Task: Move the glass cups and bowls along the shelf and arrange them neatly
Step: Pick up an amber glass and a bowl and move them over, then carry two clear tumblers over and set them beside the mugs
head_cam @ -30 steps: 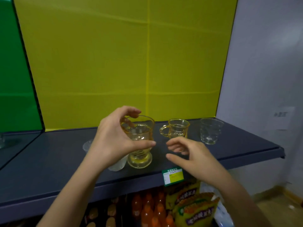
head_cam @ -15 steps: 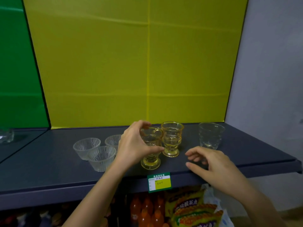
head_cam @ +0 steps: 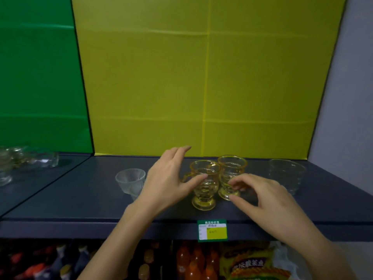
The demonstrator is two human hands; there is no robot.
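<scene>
Two amber footed glass cups stand side by side on the dark shelf. The left amber cup has a handle, and the right amber cup stands just behind it. My left hand is spread open, with only its thumb resting on the left cup's side. My right hand is curled loosely, its fingertips at the lower body and foot of the right cup. A clear ribbed bowl sits left of my left hand, which hides anything behind it. A clear glass tumbler stands at the far right.
More clear glassware sits on the neighbouring shelf section at the far left. A green and yellow price tag hangs on the shelf's front edge. Below are orange drink bottles and yellow snack bags. A grey wall closes the right end.
My left hand set the handled amber cup down next to the other amber cup and loosened its grip. My right hand moved up to the right amber cup.
</scene>
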